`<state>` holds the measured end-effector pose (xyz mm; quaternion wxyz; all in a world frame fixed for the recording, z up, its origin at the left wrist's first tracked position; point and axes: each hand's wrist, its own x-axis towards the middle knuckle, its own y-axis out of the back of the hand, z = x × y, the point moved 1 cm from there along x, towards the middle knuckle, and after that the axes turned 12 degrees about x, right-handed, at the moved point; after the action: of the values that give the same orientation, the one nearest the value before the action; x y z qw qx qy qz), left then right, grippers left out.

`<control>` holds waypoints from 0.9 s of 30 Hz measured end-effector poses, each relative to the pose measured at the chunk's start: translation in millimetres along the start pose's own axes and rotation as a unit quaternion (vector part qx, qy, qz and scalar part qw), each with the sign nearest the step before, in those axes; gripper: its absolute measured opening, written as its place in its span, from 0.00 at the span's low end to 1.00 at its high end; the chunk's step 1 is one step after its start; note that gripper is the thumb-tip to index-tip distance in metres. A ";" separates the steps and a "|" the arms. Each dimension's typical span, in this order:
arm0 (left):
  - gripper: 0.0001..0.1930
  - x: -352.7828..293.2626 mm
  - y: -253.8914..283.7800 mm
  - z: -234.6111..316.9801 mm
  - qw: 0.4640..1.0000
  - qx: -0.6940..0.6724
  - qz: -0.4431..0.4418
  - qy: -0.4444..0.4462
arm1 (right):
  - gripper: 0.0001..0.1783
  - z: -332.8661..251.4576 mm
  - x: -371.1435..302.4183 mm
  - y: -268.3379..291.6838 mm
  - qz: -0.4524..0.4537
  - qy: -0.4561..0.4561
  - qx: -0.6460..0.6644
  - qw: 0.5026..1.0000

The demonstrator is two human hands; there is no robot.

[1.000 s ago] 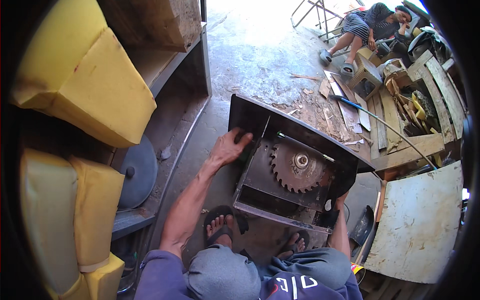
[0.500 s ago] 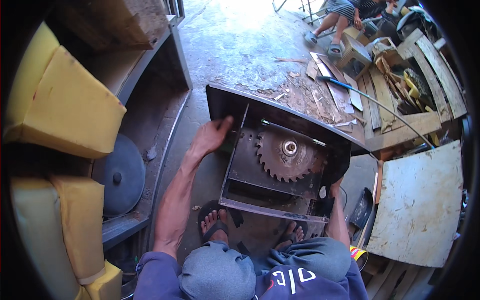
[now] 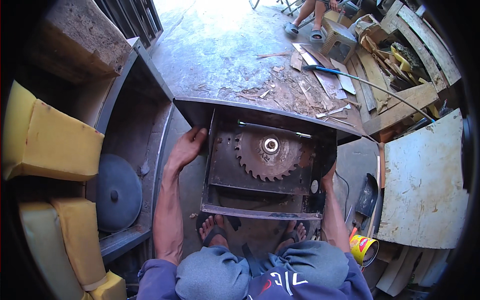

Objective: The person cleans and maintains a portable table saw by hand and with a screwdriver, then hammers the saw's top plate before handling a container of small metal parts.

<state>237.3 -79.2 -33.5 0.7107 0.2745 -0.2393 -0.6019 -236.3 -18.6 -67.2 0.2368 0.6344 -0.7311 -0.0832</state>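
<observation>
Between my two hands is a dark metal table saw housing, its open side facing up towards me. A toothed circular saw blade with a pale round hub sits inside it. My left hand is closed at the left wall, thumb on top and fingertips partly out of sight behind the metal. My right hand grips the right side near the front corner, most of its fingers hidden by the side panel. A wide flat panel runs along the housing's far edge.
To the left stands a metal rack with yellow foam blocks and a round grey lid. Scrap wood and a long blue-tipped rod lie at far right. A white board and yellow can are nearer. Another person's legs show beyond.
The housing has swung round to sit more level, its far left corner coming nearer. My left hand has shifted left and closed at its wall; my right hand keeps its hold.
</observation>
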 end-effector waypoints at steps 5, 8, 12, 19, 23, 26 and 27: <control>0.35 -0.9 6.4 33.1 0.978 0.110 -0.121 0.128 | 0.19 4.4 -5.3 16.0 -0.010 -0.016 -0.010 1.000; 0.34 -6.0 -10.5 19.6 0.993 0.044 -0.087 0.073 | 0.18 -26.9 8.6 26.7 0.100 -0.091 -0.006 0.991; 0.33 -6.0 -18.7 8.1 0.990 0.083 -0.085 0.073 | 0.11 -191.5 13.1 -13.2 0.114 0.030 -0.073 0.990; 0.32 -2.8 -27.1 6.3 0.996 0.013 -0.068 0.058 | 0.26 -210.4 -21.4 -149.1 -0.434 0.280 -0.245 0.820; 0.33 -7.3 -22.9 20.2 0.992 0.017 -0.084 0.090 | 0.27 -197.7 -22.6 -158.3 -0.479 0.234 -0.269 0.802; 0.33 -8.7 -18.4 15.8 0.990 -0.004 -0.112 0.087 | 0.27 -205.7 -23.9 -170.0 -0.540 0.168 -0.306 0.765; 0.33 -20.3 -16.7 9.6 0.989 0.000 -0.116 0.094 | 0.27 -203.6 -24.0 -172.4 -0.534 0.193 -0.311 0.762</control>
<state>215.5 -62.2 -37.9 0.6553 0.3556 -0.1377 -0.6520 10.8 9.7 32.2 0.4742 0.8165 -0.1469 -0.2947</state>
